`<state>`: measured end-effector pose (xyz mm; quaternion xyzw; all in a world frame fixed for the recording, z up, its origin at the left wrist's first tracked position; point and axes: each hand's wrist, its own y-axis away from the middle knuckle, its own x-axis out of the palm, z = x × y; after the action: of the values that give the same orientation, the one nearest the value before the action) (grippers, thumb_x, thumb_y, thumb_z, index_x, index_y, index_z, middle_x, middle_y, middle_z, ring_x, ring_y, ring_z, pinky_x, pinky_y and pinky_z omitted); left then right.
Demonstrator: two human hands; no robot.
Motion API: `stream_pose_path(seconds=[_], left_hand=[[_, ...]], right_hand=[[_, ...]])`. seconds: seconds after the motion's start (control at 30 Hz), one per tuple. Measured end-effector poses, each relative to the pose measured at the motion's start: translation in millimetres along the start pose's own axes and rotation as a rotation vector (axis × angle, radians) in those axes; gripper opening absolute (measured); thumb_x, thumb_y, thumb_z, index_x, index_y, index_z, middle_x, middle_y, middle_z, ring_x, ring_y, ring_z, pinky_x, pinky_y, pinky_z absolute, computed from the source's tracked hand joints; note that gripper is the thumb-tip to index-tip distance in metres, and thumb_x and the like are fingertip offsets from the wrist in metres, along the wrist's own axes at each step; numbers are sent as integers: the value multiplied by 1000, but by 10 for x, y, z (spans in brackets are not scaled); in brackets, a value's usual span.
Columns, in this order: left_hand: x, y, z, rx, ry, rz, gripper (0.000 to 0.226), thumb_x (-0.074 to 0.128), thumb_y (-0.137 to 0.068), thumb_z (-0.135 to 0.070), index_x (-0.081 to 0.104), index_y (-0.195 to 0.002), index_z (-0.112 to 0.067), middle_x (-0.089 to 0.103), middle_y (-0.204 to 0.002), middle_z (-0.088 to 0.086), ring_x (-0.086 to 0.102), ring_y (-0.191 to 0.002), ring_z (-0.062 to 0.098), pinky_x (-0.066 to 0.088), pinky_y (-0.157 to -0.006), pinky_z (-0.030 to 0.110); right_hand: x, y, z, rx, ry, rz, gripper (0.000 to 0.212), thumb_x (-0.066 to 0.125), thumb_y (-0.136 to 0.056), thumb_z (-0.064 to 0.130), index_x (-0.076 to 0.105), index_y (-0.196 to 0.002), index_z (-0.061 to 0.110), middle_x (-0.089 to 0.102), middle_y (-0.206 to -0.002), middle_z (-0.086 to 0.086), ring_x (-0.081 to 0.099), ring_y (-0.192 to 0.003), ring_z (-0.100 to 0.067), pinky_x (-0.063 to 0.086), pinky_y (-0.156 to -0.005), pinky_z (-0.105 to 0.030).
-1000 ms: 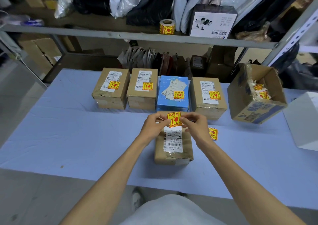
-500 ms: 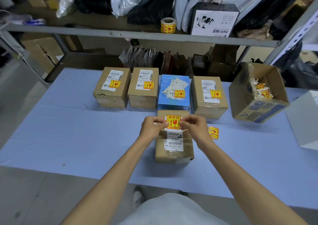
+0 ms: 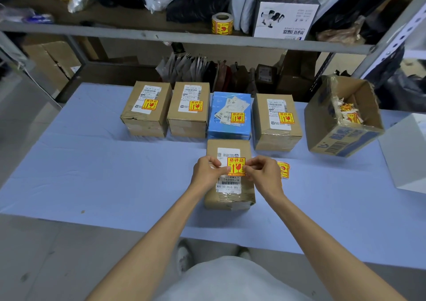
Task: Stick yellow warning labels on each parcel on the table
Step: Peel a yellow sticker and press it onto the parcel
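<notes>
A brown cardboard parcel (image 3: 230,195) lies at the table's middle front, its white shipping label facing up. Over that label sits a yellow warning label (image 3: 236,166). My left hand (image 3: 207,174) pinches its left edge and my right hand (image 3: 262,174) pinches its right edge. Behind stand several parcels in a row, each bearing a yellow label: two brown ones (image 3: 147,109) (image 3: 190,109), a blue one (image 3: 230,118) and another brown one (image 3: 275,123). Loose yellow labels (image 3: 284,170) lie on the cloth just right of my right hand.
The table (image 3: 92,174) has a pale blue cloth. An open cardboard box (image 3: 341,125) with label scraps tilts at the right, beside a white box (image 3: 408,153). On the shelf behind, a roll of yellow labels (image 3: 222,24) stands next to a white carton (image 3: 284,16).
Both hands have brought the yellow label down from above the parcel's far end onto its white shipping label. The parcel has not moved.
</notes>
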<state>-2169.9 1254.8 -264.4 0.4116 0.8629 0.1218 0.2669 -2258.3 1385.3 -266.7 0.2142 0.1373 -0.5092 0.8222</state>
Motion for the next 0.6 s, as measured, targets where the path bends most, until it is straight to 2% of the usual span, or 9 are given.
stream_pose_path(seconds=[0.1,0.17,0.23,0.33,0.43,0.6], left_hand=[[70,42,7,-5,4,6,31,79,-76,-22,49,-81,-18,63,-108,3,62,-97,23,48,-63,27],[102,64,10,-8,-3,5,31,78,-77,-20,48,-82,-16,63,-108,3,61,-94,21,47,-60,25],[124,78,25,-11,-19,7,32,78,-77,-19,47,-83,-15,62,-110,4,60,-96,21,45,-57,22],[163,87,58,-9,-51,7,31,78,-78,-18,47,-84,-14,61,-111,3,59,-97,20,39,-53,19],[196,85,84,-5,-63,-6,30,77,-78,-20,48,-84,-15,59,-109,0,57,-97,19,42,-57,21],[210,86,88,18,-93,-22,29,77,-77,-19,49,-83,-15,58,-103,-2,56,-95,18,40,-56,20]], right_hand=[[-27,40,-74,-5,24,-27,10,69,-78,4,66,-84,11,69,-72,-5,68,-72,-19,59,-71,-41],[-69,65,-90,14,13,-22,29,70,-77,4,56,-101,12,69,-71,-7,68,-71,-19,58,-69,-38],[-110,63,-108,49,-16,1,41,73,-76,4,48,-107,13,69,-70,-8,69,-69,-18,57,-67,-38],[-128,34,-147,90,-4,27,38,74,-76,5,47,-101,13,70,-73,-10,70,-71,-18,59,-70,-42],[-115,6,-181,118,7,39,35,74,-76,5,47,-94,16,70,-77,-13,70,-75,-21,59,-73,-46],[-102,-20,-211,136,38,51,34,73,-75,6,44,-82,21,70,-79,-14,70,-77,-26,58,-73,-45]])
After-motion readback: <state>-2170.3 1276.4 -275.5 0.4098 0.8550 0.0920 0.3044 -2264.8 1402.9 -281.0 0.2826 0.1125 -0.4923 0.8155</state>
